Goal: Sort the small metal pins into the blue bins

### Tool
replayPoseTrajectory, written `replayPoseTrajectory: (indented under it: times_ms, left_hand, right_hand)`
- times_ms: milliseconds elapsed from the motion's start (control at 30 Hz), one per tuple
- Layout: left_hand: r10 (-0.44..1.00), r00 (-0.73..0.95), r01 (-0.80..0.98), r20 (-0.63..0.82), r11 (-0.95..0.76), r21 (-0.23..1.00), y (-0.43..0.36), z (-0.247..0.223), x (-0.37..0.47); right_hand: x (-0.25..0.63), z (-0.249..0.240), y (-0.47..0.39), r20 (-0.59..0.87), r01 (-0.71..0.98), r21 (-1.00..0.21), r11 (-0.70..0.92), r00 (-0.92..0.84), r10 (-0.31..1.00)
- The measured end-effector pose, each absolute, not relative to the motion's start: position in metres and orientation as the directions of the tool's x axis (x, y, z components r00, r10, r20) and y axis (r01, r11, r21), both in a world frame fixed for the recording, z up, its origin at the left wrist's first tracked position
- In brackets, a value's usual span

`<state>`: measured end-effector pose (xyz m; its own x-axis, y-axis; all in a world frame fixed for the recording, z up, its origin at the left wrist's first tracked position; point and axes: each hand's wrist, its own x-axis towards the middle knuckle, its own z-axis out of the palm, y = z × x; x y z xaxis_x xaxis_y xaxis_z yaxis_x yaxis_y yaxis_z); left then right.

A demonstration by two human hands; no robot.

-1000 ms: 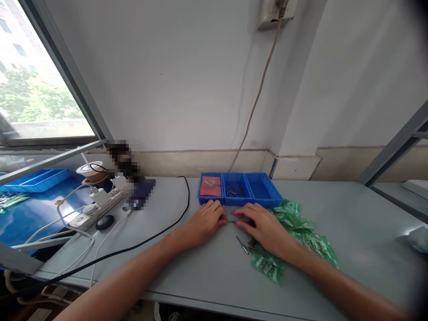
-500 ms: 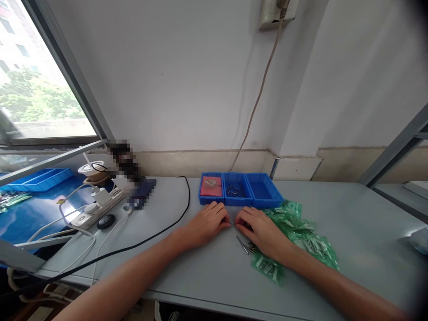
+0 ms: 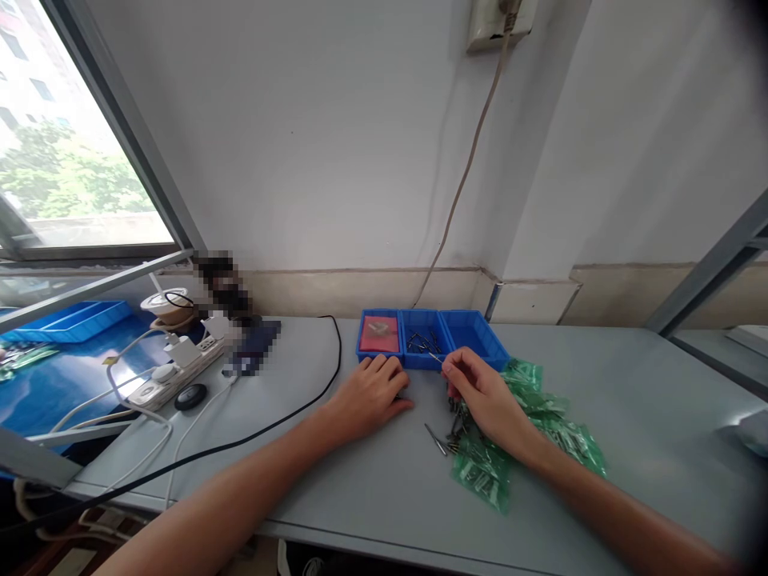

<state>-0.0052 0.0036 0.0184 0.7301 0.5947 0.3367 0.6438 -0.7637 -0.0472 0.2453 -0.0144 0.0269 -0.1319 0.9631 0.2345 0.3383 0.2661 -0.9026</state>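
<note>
My right hand (image 3: pixel 480 396) is raised in front of the blue bins, pinching a thin metal pin (image 3: pixel 436 358) whose tip points at the middle compartment. My left hand (image 3: pixel 372 398) rests on the table before the left compartment, fingers bent and thumb apart; a small dark spot between them is unclear. Several dark metal pieces (image 3: pixel 422 342) lie in the middle compartment. A pink sheet with a small clear bag (image 3: pixel 379 330) fills the left one. Below my right hand, loose metal pins (image 3: pixel 436 441) and a dark heap of small parts (image 3: pixel 458 420) lie beside green plastic bags (image 3: pixel 561 428).
The three-part blue bin (image 3: pixel 456 360) stands near the wall. A black cable (image 3: pixel 270 434) crosses the table at the left, near a black round object (image 3: pixel 190 397) and a power strip (image 3: pixel 144 392). A grey metal frame (image 3: pixel 690 288) rises at the right.
My right hand has lifted and moved right and toward the bins, the pin now showing at its fingertips. My hands are farther apart. The left hand has stayed nearly in place, its thumb and forefinger more apart.
</note>
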Motion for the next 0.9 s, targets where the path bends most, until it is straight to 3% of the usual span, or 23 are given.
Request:
replayPoseTrajectory:
  times_ms: [100, 200, 567, 767, 900]
  left_hand:
    - [0.603, 0.732, 0.664, 0.317, -0.735, -0.136, 0.003, 0.021, -0.005]
    - [0.628, 0.714, 0.687, 0.308, -0.713, -0.139, 0.003, 0.020, -0.004]
    - [0.649, 0.684, 0.672, 0.332, -0.738, 0.058, 0.007, 0.011, -0.005]
    - [0.605, 0.715, 0.577, 0.350, -0.794, 0.193, 0.008, 0.011, -0.006]
    - [0.592, 0.721, 0.547, 0.359, -0.805, 0.228, 0.008, 0.011, -0.006]
  right_hand:
    - [0.243, 0.030, -0.015, 0.231, 0.229, -0.941, 0.250, -0.103, 0.967]
    - [0.241, 0.036, -0.018, 0.277, 0.099, -0.955, 0.280, -0.046, 0.960]
    - [0.243, 0.049, -0.020, 0.232, -0.018, -0.973, 0.232, 0.002, 0.973]
    - [0.244, 0.044, -0.019, 0.216, 0.080, -0.972, 0.219, -0.044, 0.975]
    - [0.243, 0.039, -0.017, 0.230, 0.050, -0.971, 0.233, -0.058, 0.971]
